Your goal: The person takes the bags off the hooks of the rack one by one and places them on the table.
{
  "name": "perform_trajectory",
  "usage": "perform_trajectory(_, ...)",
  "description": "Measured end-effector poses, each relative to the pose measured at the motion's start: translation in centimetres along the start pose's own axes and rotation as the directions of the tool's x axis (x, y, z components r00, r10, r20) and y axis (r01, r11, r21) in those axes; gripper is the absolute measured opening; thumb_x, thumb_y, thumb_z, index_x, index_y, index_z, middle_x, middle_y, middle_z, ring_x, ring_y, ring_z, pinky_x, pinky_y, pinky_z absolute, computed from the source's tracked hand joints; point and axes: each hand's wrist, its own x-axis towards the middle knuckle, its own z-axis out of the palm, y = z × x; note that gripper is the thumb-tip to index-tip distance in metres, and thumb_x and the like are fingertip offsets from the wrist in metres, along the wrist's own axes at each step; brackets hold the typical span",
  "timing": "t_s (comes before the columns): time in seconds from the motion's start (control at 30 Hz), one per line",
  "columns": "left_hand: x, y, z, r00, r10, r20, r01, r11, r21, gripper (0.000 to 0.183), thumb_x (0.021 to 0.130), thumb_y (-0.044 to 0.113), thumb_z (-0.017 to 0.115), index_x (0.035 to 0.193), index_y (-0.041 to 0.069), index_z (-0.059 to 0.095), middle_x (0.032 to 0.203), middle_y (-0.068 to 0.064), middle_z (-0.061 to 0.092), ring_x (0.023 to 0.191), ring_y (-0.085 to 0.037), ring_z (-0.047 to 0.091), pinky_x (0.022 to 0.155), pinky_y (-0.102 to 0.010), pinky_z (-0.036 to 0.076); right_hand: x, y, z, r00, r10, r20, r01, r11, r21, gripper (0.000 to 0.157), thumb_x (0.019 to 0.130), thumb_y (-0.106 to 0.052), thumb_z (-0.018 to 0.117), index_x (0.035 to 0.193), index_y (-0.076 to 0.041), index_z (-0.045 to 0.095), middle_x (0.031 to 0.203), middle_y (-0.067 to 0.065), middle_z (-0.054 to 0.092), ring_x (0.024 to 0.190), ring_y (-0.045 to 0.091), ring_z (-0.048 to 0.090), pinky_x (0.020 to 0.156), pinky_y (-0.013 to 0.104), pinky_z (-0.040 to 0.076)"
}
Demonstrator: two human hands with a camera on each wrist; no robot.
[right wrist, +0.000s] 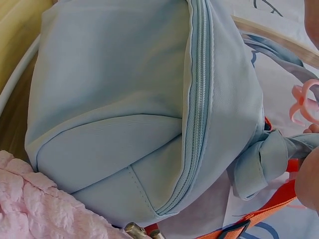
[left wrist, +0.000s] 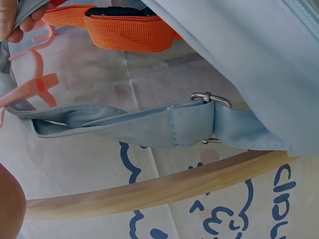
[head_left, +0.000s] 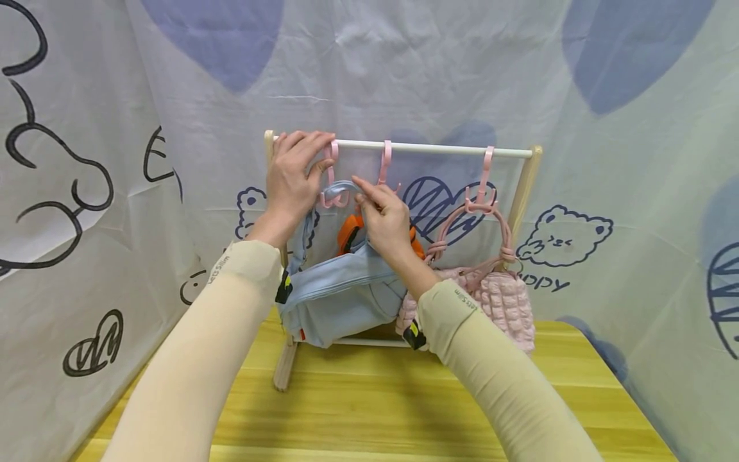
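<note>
the pink bag (head_left: pixel 508 305) hangs already; the blue bag (head_left: pixel 346 308) sits below the left hook (head_left: pixel 331 174), strap (head_left: pixel 344 185) seemingly over it; left hand (head_left: pixel 292 176) pinches hook, right hand (head_left: pixel 387 221) strap; only release seems left

Light-blue bag (head_left: pixel 346 308), tilted, strap (head_left: pixel 344 185) at hook (left wrist: pixel 37 88)

Up goes the picture's left arm (head_left: pixel 199 346), stretched far, its left hand (head_left: pixel 294 170) the higher of the two, back showing, fingers bent forward, thumb angled right! And here's the right arm (head_left: pixel 502 369), slanting leftward, right hand (head_left: pixel 385 218) lower, thumb and index finger pinching.
</note>
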Motion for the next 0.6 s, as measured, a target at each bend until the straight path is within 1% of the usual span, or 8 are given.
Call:
perform_trajectory(0.27, 0.10, 0.10, -0.19, 1.000, -0.016, 0.003, 0.016, 1.000, -0.004, 0.039, 0.093, 0.023, 0.074, 0.129, 0.009, 0.074, 0.126, -0.007, 0.074, 0.116, -0.029, 0.062, 0.120, -0.055, 0.032, 0.03, -0.44, 0.11, 0.999, -0.020, -0.036, 0.019, 1.000, -0.025, 0.028, 0.096, -0.003, 0.073, 0.124, -0.006, 0.077, 0.090, 0.016, 0.072, 0.076, 0.027, 0.071, 0.059, 0.014, 0.049)
perform_trajectory(0.37, 0.05, 0.06, -0.22, 1.000, -0.016, 0.001, 0.016, 1.000, -0.008, 0.038, 0.093, 0.022, 0.074, 0.129, 0.010, 0.074, 0.125, -0.007, 0.074, 0.115, -0.029, 0.062, 0.118, -0.055, 0.033, 0.00, -0.56, 0.24, 0.998, -0.021, -0.050, 0.020, 0.999, -0.025, 0.027, 0.095, -0.003, 0.075, 0.122, -0.005, 0.077, 0.091, 0.017, 0.073, 0.075, 0.028, 0.072, 0.059, 0.014, 0.050)
perform_trajectory(0.6, 0.14, 0.10, -0.26, 1.000, -0.015, -0.006, 0.015, 1.000, -0.011, 0.038, 0.092, 0.022, 0.075, 0.128, 0.010, 0.075, 0.125, -0.007, 0.075, 0.114, -0.029, 0.062, 0.118, -0.055, 0.033, -0.10, -0.73, 0.59, 0.996, -0.014, -0.093, 0.010, 0.999, -0.035, 0.026, 0.093, -0.005, 0.078, 0.119, -0.006, 0.079, 0.104, 0.016, 0.078, 0.080, 0.026, 0.074, 0.063, 0.013, 0.051)
